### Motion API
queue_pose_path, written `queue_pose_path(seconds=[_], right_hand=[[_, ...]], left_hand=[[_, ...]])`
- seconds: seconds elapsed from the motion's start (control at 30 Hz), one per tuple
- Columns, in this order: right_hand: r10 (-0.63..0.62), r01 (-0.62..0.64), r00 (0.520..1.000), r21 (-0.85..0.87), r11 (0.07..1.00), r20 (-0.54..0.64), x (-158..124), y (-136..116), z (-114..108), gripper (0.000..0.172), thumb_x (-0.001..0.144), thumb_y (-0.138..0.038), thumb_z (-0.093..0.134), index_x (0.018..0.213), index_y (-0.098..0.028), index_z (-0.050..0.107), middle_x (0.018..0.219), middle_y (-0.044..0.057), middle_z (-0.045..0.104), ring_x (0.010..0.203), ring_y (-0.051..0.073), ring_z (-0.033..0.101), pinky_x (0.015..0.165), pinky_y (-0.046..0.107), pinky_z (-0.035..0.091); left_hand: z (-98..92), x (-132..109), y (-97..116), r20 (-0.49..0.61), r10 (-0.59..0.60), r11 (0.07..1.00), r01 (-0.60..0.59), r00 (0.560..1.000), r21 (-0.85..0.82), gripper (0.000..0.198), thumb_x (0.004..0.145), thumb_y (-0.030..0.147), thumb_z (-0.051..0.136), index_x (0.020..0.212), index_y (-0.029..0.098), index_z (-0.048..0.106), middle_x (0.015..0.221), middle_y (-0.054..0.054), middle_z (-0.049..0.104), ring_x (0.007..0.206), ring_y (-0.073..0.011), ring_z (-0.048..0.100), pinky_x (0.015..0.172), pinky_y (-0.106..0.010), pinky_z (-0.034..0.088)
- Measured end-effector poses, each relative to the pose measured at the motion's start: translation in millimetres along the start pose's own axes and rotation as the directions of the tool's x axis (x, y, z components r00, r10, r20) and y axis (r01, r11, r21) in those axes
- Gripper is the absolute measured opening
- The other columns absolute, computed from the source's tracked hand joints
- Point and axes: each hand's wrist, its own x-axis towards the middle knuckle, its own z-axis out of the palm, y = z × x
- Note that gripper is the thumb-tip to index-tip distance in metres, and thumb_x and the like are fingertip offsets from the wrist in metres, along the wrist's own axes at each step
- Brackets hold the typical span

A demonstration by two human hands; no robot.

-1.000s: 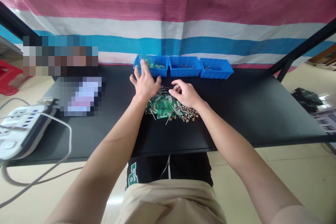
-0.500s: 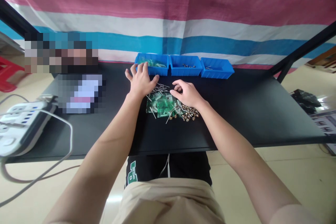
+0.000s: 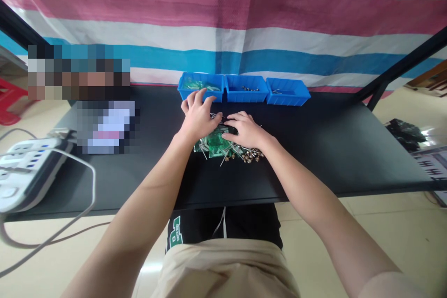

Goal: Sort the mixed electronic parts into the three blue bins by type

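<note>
My left hand (image 3: pixel 199 115) is over the back left of a mixed pile, fingers spread and curved, just in front of the left blue bin. No object shows in it. My right hand (image 3: pixel 247 130) reaches in from the right, low over the pile, fingers stretched left with the thumb apart. Its fingertips are close to my left thumb. Small green plastic packets (image 3: pixel 217 142) make up the middle of the pile. Thin metal pins (image 3: pixel 222 158) stick out among them, and brass-coloured screw-like pieces (image 3: pixel 248 156) lie at the right. Both hands hide part of the pile.
Three blue bins stand in a row at the back: the left bin (image 3: pixel 181 87) holds green packets, the middle bin (image 3: pixel 246 97) brass-coloured pieces, the right bin (image 3: pixel 288 99) a few pins. A white power strip (image 3: pixel 26 172) with cables sits at the left. Black posts flank the table (image 3: pixel 331 149).
My left hand has moved right and nearer to me, from the left bin's edge to over the pile. My right hand has dropped slightly, its fingers now stretched out more.
</note>
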Motion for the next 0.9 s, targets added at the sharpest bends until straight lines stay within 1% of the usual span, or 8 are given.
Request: queue_pose_path(seconds=[0.13, 0.23, 0.37, 0.53, 0.63, 0.73, 0.8, 0.9], right_hand=[[-0.054, 0.056, 0.997, 0.032, 0.998, -0.058, 2.7, 2.2, 3.5, 0.031, 0.091, -0.037, 0.065, 0.114, -0.018, 0.074, 0.124, 0.013, 0.065, 0.119, 0.03, 0.053, 0.106, 0.051, 0.042], [-0.086, 0.092, 0.991, 0.057, 0.994, -0.099, 3.9, 2.7, 3.4, 0.018, 0.091, -0.027, 0.065, 0.101, -0.017, 0.074, 0.109, 0.01, 0.067, 0.106, 0.026, 0.057, 0.101, 0.045, 0.045], [-0.055, 0.071, 0.988, 0.108, 0.992, -0.145, 5.2, 2.7, 2.0, 0.006, 0.086, -0.022, 0.068, 0.086, -0.016, 0.069, 0.095, 0.008, 0.068, 0.095, 0.024, 0.059, 0.094, 0.041, 0.046], [0.024, 0.023, 0.978, 0.22, 0.975, -0.209, 6.1, 2.5, -2.5, 0.008, 0.083, -0.02, 0.069, 0.078, -0.018, 0.063, 0.087, 0.006, 0.069, 0.088, 0.021, 0.062, 0.087, 0.036, 0.047], [0.084, -0.016, 0.975, 0.314, 0.949, -0.207, 5.3, 0.7, -6.3, 0.008, 0.083, -0.022, 0.067, 0.077, -0.018, 0.062, 0.082, 0.004, 0.069, 0.078, 0.019, 0.062, 0.077, 0.033, 0.047], [0.139, -0.052, 0.971, 0.393, 0.918, -0.194, 4.4, -1.1, -8.7, 0.01, 0.083, -0.025, 0.065, 0.077, -0.019, 0.061, 0.075, 0.002, 0.068, 0.069, 0.016, 0.06, 0.07, 0.03, 0.046], [0.156, -0.052, 0.964, 0.426, 0.903, -0.215, 4.2, -1.2, -9.0, 0.01, 0.083, -0.026, 0.064, 0.077, -0.019, 0.061, 0.073, 0.001, 0.068, 0.067, 0.015, 0.059, 0.068, 0.029, 0.045], [0.179, -0.03, 0.945, 0.472, 0.881, -0.275, 4.5, 0.4, -8.2, 0.011, 0.083, -0.028, 0.064, 0.077, -0.019, 0.059, 0.073, 0.002, 0.067, 0.066, 0.015, 0.059, 0.066, 0.029, 0.045]], left_hand=[[4.6, -4.8, 4.6, 0.027, 0.046, 0.998, -0.045, 0.999, -0.034, 0.047, 0.084, 0.039, 0.06, 0.129, 0.024, 0.062, 0.156, -0.015, 0.039, 0.143, -0.044, 0.028, 0.114, -0.066, 0.023], [7.1, -6.5, 6.4, 0.056, 0.068, 0.997, -0.066, 0.996, -0.039, 0.045, 0.084, 0.038, 0.062, 0.126, 0.024, 0.065, 0.153, -0.015, 0.043, 0.141, -0.0434, 0.03, 0.112, -0.064, 0.026], [7.3, -7.4, 8.4, 0.097, 0.089, 0.995, -0.085, 0.991, -0.043, 0.043, 0.085, 0.036, 0.061, 0.125, 0.021, 0.066, 0.149, -0.015, 0.047, 0.137, -0.0419, 0.034, 0.111, -0.062, 0.028], [5.2, -7.1, 9.2, 0.091, 0.092, 0.992, -0.083, 0.992, -0.097, 0.035, 0.091, 0.037, 0.055, 0.12, 0.022, 0.068, 0.136, -0.012, 0.06, 0.131, -0.0368, 0.042, 0.11, -0.057, 0.03], [4.1, -6.2, 9.0, 0.098, 0.094, 0.989, -0.082, 0.991, -0.121, 0.033, 0.093, 0.037, 0.053, 0.117, 0.022, 0.068, 0.128, -0.011, 0.066, 0.128, -0.0343, 0.047, 0.11, -0.056, 0.032], [3.1, -5.1, 8.7, 0.103, 0.102, 0.984, -0.085, 0.989, -0.156, 0.032, 0.093, 0.037, 0.052, 0.115, 0.021, 0.068, 0.122, -0.011, 0.069, 0.125, -0.033, 0.053, 0.11, -0.056, 0.033], [2.7, -4.3, 7.9, 0.099, 0.101, 0.974, -0.078, 0.99, -0.212, 0.031, 0.091, 0.037, 0.054, 0.113, 0.02, 0.069, 0.118, -0.01, 0.071, 0.122, -0.0323, 0.057, 0.109, -0.056, 0.035], [3.2, -3.2, 5.2, 0.089, 0.071, 0.92, -0.031, 0.993, -0.391, 0.031, 0.087, 0.037, 0.059, 0.11, 0.019, 0.069, 0.111, -0.01, 0.074, 0.109, -0.0284, 0.066, 0.101, -0.047, 0.047]])
